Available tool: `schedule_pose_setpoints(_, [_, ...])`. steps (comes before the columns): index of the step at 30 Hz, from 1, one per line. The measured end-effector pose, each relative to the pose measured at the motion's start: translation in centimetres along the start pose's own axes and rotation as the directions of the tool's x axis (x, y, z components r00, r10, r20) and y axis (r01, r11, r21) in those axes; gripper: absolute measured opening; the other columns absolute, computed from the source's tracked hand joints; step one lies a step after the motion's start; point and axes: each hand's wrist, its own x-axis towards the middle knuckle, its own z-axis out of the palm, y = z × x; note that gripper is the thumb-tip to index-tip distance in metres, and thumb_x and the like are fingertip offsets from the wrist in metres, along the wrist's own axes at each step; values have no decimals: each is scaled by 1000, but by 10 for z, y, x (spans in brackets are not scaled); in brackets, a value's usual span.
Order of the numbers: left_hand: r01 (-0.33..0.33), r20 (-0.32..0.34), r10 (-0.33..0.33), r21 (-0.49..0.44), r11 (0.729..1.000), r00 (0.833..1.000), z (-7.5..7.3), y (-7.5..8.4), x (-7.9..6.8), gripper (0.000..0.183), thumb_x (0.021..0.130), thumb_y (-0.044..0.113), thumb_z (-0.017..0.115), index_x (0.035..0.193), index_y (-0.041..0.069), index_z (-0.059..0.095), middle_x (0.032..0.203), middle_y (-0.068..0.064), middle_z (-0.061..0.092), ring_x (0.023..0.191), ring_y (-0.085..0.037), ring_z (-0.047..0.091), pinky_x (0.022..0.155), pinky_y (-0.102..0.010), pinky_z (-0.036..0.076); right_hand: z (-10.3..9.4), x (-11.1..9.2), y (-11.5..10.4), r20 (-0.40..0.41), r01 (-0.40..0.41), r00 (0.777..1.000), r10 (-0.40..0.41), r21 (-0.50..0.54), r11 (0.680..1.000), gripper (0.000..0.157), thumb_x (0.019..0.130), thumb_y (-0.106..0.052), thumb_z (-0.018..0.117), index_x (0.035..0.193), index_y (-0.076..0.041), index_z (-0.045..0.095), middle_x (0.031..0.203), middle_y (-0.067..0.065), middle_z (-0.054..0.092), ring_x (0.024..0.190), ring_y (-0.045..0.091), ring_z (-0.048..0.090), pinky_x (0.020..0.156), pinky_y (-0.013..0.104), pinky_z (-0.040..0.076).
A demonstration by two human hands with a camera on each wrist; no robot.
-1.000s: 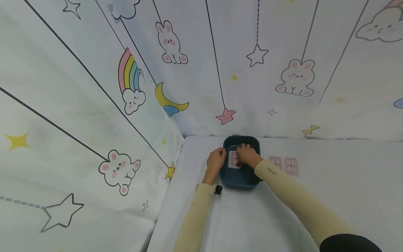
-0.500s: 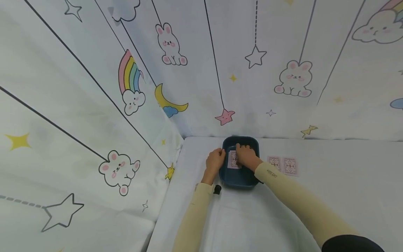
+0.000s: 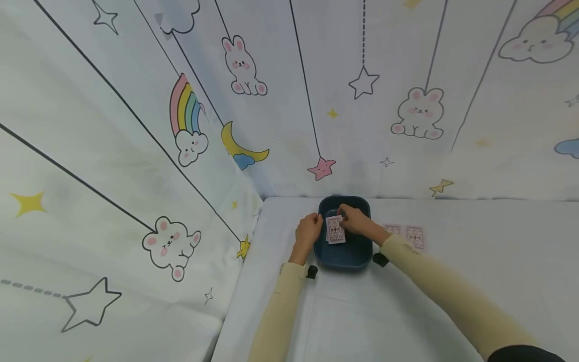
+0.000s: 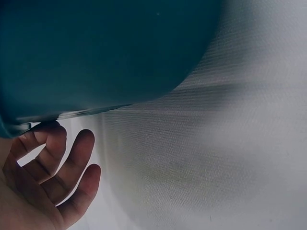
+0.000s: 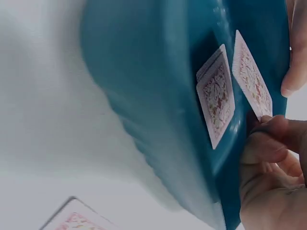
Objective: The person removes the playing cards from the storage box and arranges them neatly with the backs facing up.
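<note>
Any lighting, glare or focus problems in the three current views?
Head view: dim but even light, soft shadow on the white cloth beside the right sleeve; left wrist: the blue bin is dark, the cloth hazy toward the right; right wrist: the bin's near wall is blurred, small glints inside, the card in the right hand fairly clear.

A patterned wall (image 3: 280, 115) closes the surface's (image 3: 506, 261) far edge, just behind the tray (image 3: 344, 264). The left fingers (image 4: 56, 139) occupy its rim facing the left edge; the right fingers (image 5: 261, 147) and a pinched card (image 5: 252, 79) obstruct its inside from above. Free room runs between both sleeves (image 3: 278, 314), along the left edge, and rightward beyond two loose cards (image 3: 414, 237).
</note>
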Motion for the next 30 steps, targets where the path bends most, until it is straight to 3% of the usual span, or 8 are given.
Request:
schedule_pose_setpoints(8, [16,13,-16,-1,1000,1000,1,1,0,35,105,34,48,76,15,52,68,1,46,59,-15,45,54,-28,32,-7,-17,17,-1,36,999,-36,128,991,34,99,-13,61,131,-3,51,86,11,65,62,17,59,57,29,50])
schedule_pose_setpoints(17, [14,-10,-14,-3,1000,1000,1,-1,1,36,105,35,48,75,16,51,66,1,45,59,-15,45,55,-28,32,-21,-36,24,-26,89,996,-86,174,981,34,100,-15,61,132,-7,53,89,13,67,59,17,55,54,29,47])
schedule_pose_setpoints(24, [7,-12,-7,0,1000,1000,2,-1,1,36,105,34,48,74,16,48,66,1,42,57,-15,43,53,-29,30,-38,-49,35,-84,131,989,-121,130,983,37,100,-12,59,134,1,54,99,18,69,76,23,62,64,30,50])
schedule_pose_setpoints(30, [3,-14,-3,-21,1000,1000,4,-1,0,36,105,34,49,74,15,49,65,0,44,57,-15,43,53,-29,30,-49,-55,54,-96,67,994,-55,135,989,38,101,-15,58,136,-1,53,108,22,68,83,28,61,67,32,48])
